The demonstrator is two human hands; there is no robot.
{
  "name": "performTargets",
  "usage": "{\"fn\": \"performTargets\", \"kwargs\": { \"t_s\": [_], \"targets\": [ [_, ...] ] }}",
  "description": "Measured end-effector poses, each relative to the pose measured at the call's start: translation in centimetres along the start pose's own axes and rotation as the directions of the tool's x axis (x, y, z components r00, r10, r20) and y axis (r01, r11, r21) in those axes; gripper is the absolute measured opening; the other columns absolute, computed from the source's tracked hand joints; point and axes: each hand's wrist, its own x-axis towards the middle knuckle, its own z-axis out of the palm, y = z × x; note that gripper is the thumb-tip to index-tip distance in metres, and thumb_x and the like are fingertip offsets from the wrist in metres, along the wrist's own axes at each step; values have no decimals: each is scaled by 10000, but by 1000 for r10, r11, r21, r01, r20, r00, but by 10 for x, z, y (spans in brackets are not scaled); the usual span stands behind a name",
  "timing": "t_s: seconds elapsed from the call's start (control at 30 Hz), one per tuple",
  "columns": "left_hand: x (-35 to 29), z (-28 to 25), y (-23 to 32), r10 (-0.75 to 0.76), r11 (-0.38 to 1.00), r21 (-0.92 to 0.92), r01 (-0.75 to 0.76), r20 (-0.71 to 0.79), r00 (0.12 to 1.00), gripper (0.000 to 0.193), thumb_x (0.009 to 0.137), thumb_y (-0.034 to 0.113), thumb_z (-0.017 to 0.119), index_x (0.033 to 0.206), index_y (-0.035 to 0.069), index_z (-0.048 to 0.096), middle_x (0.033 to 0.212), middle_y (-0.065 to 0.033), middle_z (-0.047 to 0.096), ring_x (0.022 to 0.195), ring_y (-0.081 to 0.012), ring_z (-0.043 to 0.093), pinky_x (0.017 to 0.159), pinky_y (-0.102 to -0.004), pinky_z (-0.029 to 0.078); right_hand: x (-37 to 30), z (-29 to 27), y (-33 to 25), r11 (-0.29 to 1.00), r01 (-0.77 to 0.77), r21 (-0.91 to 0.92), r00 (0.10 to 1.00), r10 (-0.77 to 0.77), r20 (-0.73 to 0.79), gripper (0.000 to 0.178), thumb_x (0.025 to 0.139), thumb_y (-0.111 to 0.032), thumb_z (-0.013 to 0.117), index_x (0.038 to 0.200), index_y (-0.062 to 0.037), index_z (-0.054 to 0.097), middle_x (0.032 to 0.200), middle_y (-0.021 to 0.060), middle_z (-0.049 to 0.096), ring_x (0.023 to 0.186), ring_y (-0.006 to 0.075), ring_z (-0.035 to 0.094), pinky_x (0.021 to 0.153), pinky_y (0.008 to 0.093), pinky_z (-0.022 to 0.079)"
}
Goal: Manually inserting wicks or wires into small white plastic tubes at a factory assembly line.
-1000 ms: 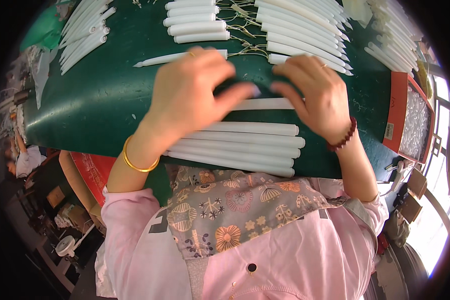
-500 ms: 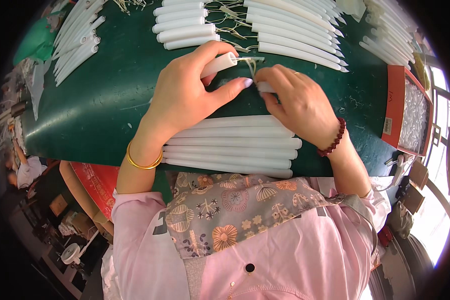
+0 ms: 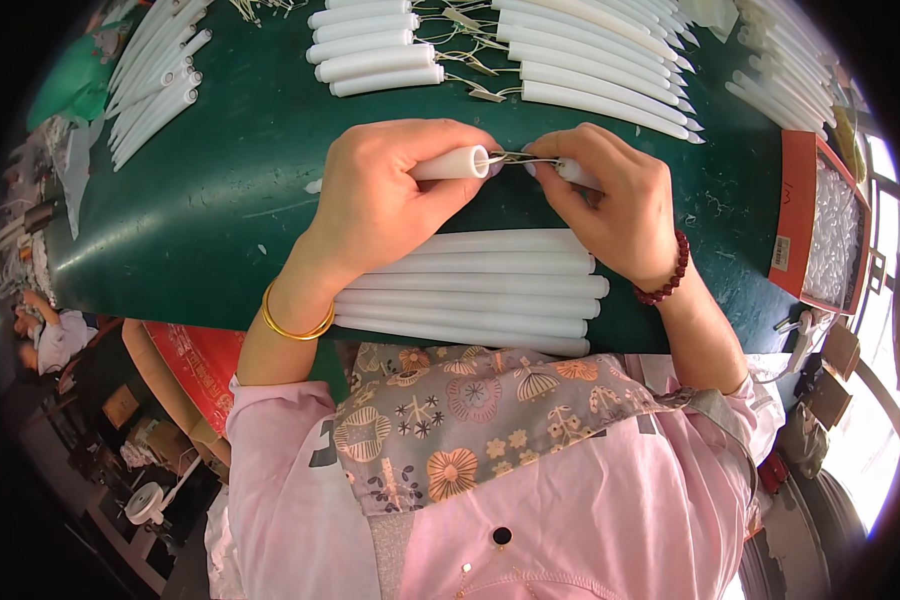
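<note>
My left hand [image 3: 375,190] is closed around a hollow white candle-shaped tube [image 3: 455,165], its open end facing right. Thin pale wires [image 3: 515,157] run from that end across to my right hand [image 3: 625,205]. A short white cylinder [image 3: 578,175] sits in the right hand's grip, while its thumb and forefinger pinch near the wires. Both hands' fingertips almost meet over the green table, and they partly cover the wire ends. Just below them, several long white tubes [image 3: 470,284] lie side by side along the table's near edge.
At the back, short white cylinders [image 3: 375,70] are wired to pointed white candle tubes [image 3: 600,90]. More tubes [image 3: 155,110] lie at the left. A red box [image 3: 795,215] of clear plastic pieces stands on the right. Far left, another person [image 3: 60,335] sits.
My left hand has come down and slightly right with the tube. The wires, bent and hanging before, now stretch between both hands. My right hand has turned, with its fingertips at the wires.
</note>
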Motion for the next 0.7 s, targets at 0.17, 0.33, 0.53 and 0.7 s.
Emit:
{"fn": "performTargets", "kwargs": {
  "t_s": [0.17, 0.33, 0.53, 0.7],
  "targets": [
    [6, -5, -3, 231, 945, 238, -223, -8, 973, 312, 875, 26, 768, 1184, 66, 753, 835, -46, 655, 727, -172, 618, 677, -299, 509, 6, -14, -5, 767, -494, 410, 867, 401, 295, 99, 941, -78, 718, 995, 0, 692, 810, -41, 594, 724, 19, 490, 615, 214, 383],
    [4, -5, -4, 329, 825, 458, -333, 91, 940, 475, 800, 61, 798, 1267, 131, 745, 844, -30, 600, 733, -233, 576, 678, -367, 478, 6, -19, -5, 682, -553, 479, 829, 388, 404, 103, 930, -93, 700, 938, -3, 649, 801, -49, 560, 678, 26, 451, 594, 213, 349],
    [4, -5, -8, 357, 832, 407, -376, 124, 926, 497, 765, 50, 816, 1251, 140, 758, 851, -36, 596, 728, -233, 567, 669, -364, 465, 7, -23, -13, 631, -590, 504, 802, 382, 460, 96, 923, -83, 692, 933, -8, 634, 798, -38, 559, 668, 24, 445, 582, 210, 345],
    [5, -6, -11, 353, 847, 376, -375, 130, 927, 482, 753, 51, 826, 1224, 130, 762, 858, -35, 603, 729, -232, 569, 662, -361, 463, 6, -27, -9, 552, -600, 579, 799, 384, 462, 97, 921, -72, 694, 919, -4, 624, 795, -35, 563, 674, 22, 458, 583, 205, 350]
  ]
}}
